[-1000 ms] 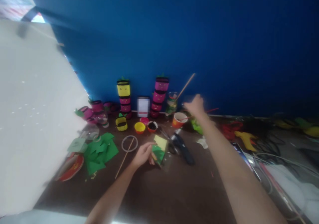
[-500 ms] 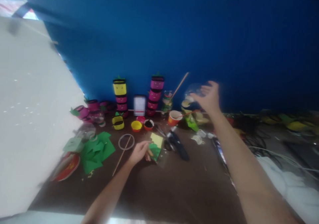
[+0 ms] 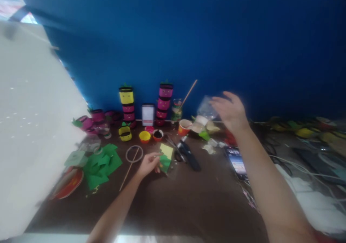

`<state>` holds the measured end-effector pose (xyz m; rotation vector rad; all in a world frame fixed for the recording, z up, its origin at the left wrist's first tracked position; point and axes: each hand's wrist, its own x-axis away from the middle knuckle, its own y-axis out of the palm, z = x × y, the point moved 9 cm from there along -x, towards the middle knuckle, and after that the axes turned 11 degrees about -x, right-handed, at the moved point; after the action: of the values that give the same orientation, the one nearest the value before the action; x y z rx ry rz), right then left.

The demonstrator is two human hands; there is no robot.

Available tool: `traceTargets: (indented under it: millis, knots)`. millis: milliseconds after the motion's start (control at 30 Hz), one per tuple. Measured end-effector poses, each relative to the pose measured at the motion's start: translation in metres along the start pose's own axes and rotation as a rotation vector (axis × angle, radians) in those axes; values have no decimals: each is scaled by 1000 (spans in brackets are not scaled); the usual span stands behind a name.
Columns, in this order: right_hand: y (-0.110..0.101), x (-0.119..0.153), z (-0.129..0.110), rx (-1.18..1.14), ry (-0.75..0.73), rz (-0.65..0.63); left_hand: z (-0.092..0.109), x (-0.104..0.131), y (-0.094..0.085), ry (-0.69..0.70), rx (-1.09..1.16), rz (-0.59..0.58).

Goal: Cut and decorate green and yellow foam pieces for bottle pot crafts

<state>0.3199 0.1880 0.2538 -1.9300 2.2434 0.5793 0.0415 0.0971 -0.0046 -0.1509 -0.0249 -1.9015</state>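
Note:
Low at the middle of the table is my left hand (image 3: pixel 148 165), its fingers curled in beside a green paper piece (image 3: pixel 165 162). Whatever those fingers grip is too blurred to make out. A yellow paper piece (image 3: pixel 167 150) lies against the green one. My right hand (image 3: pixel 229 111) is raised at the back right, fingers stretched out. Its fingertips are at the edge of a clear plastic container (image 3: pixel 207 109), which stands tilted above some pale cups (image 3: pixel 199 124). Scissors (image 3: pixel 178 152) and a dark-handled tool (image 3: pixel 190 157) lie between the hands.
Stacked yellow and magenta figures (image 3: pixel 126 96) stand along the blue wall. Green paper sheets (image 3: pixel 101 165) and a red bowl (image 3: pixel 69 183) are at left. A paper cup (image 3: pixel 184 127), a jar with a stick (image 3: pixel 177 109) and small cups are behind. A phone (image 3: pixel 238 163) and cables lie right.
My right hand has turned, its fingers now straighter, and moved slightly right. The clear plastic container sits lower and tilted. My left hand stays by the green paper. The view has shifted a little.

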Motion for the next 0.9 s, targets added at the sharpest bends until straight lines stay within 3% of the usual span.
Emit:
traceTargets:
  millis: [200,500,733,900]
  knots:
    - [5,13,3,17,37,-50,-1,-1,-2,16,-3,11]
    - [-6,11,-1,233,72,104,-4,-3,2,11,-17,-20]
    - [1,19,2,261,80,-37,-5,-1,0,6,-77,-4]
    - [12,46,15,157,105,-144,2,2,-2,45,-84,47]
